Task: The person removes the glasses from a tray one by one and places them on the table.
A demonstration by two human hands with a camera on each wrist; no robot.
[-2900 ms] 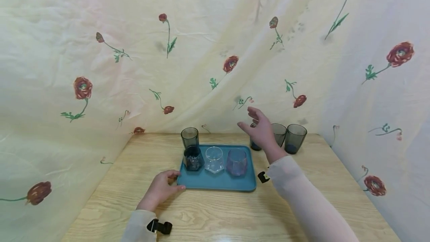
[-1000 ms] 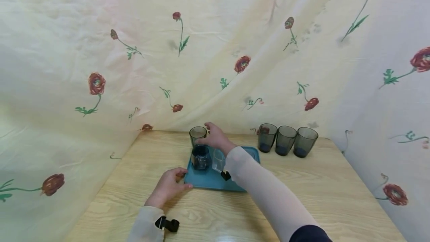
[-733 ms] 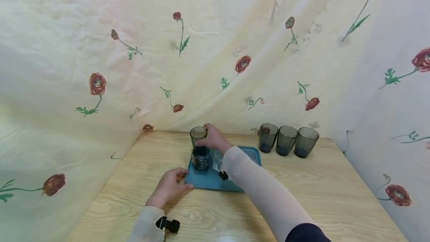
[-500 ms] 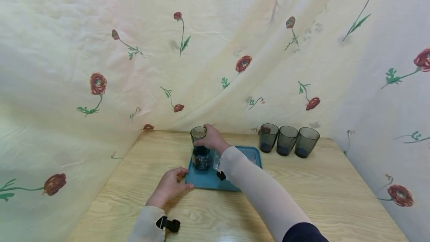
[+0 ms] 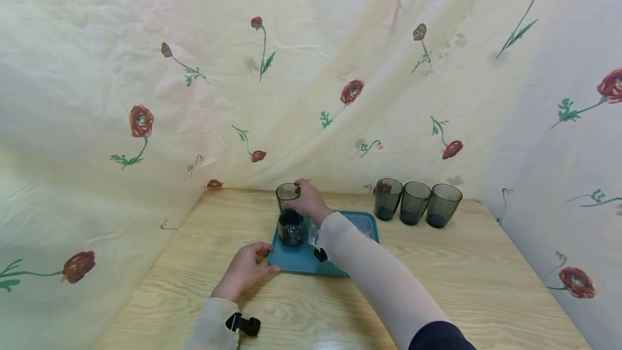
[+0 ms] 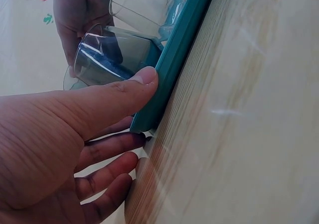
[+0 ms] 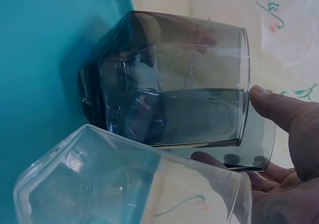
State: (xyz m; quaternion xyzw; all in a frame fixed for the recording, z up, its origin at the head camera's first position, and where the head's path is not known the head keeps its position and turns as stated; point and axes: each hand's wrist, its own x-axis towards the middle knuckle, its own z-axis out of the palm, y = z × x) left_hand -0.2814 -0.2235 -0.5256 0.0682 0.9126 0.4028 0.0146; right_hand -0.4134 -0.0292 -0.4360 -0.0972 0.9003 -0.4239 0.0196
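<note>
At the back left of the blue tray (image 5: pixel 301 268), a smoky grey tumbler (image 5: pixel 286 192) stands upright. My right hand (image 5: pixel 311 202) grips its side, thumb in front and fingers behind. In front of it on the tray sits a dark faceted glass (image 7: pixel 194 74), which overlaps the tumbler in the right wrist view. A clear faceted glass (image 7: pixel 164 184) stands beside that one, partly behind my right sleeve in the head view. My left hand (image 5: pixel 247 270) holds the tray's front left corner, thumb (image 6: pixel 144 77) on the rim and the other fingers around the corner's outside.
Three more smoky tumblers (image 5: pixel 415 203) stand in a row at the back right of the wooden table (image 5: pixel 461 263). A third tray glass (image 5: pixel 366 227) is mostly hidden by my right forearm. A flowered cloth (image 5: pixel 311 69) hangs close behind the table.
My right hand has moved left from near the tumbler row to the tumbler behind the tray, and its fingers have closed on it. My left hand stays at the tray corner.
</note>
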